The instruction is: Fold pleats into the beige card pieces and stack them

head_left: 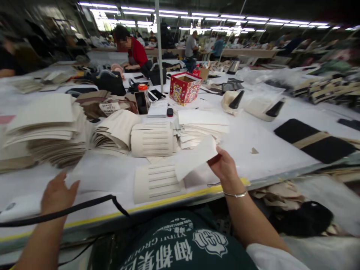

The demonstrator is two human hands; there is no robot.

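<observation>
My right hand (225, 168) pinches the edge of a plain cream-coloured sheet (195, 157), raised at a tilt above the table. Below and left of it lies a cream piece with dark parallel lines (160, 182), close to the front edge. Over the white table top, my left hand (58, 193) is held with its fingers apart and nothing in them. Behind the hands stand a stack of lined pieces (152, 139), a stack of plain sheets (203, 125), a curled stack (116, 129) and a tall cream stack (47, 123).
A black strap (70, 210) crosses in front of my left forearm. Yellow tape (197, 192) runs along the table's front edge. Further back are a red patterned box (185, 88), a phone (141, 102) and an orange-lidded jar (143, 88). A black panel (313, 140) lies right. A person in red (136, 52) works opposite.
</observation>
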